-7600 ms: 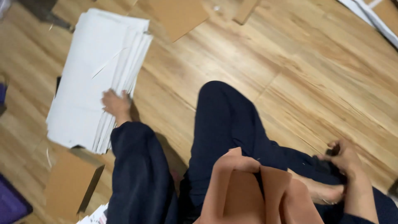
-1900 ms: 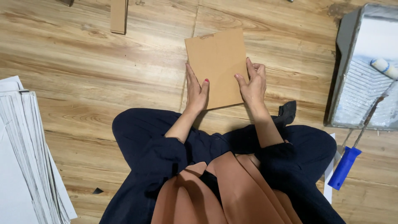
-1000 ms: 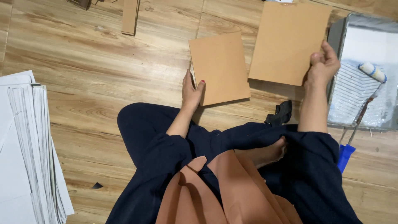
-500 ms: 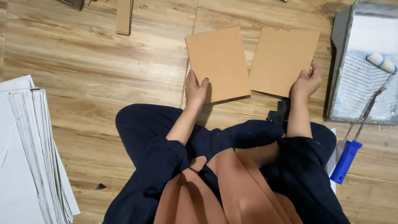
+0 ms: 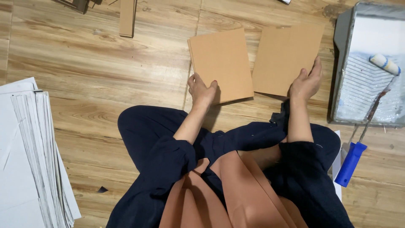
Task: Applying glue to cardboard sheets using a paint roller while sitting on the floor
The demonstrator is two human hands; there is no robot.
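While left hand [image 5: 201,89] presses one brown board [image 5: 220,64], right hand [image 5: 306,82] grips another [image 5: 287,57].

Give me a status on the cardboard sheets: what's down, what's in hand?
Down: one brown sheet lies on the cardboard stack, left hand resting on its near edge. In hand: right hand has a grip on a second cardboard sheet beside the stack. Untouched: paint roller sits in its tray; white paper pile left.

I'm seeing wooden floor [image 5: 105,76] carrying two cardboard sheets [image 5: 221,63], white paper stack [image 5: 29,156], paint tray [image 5: 367,67], cardboard strip [image 5: 127,17].
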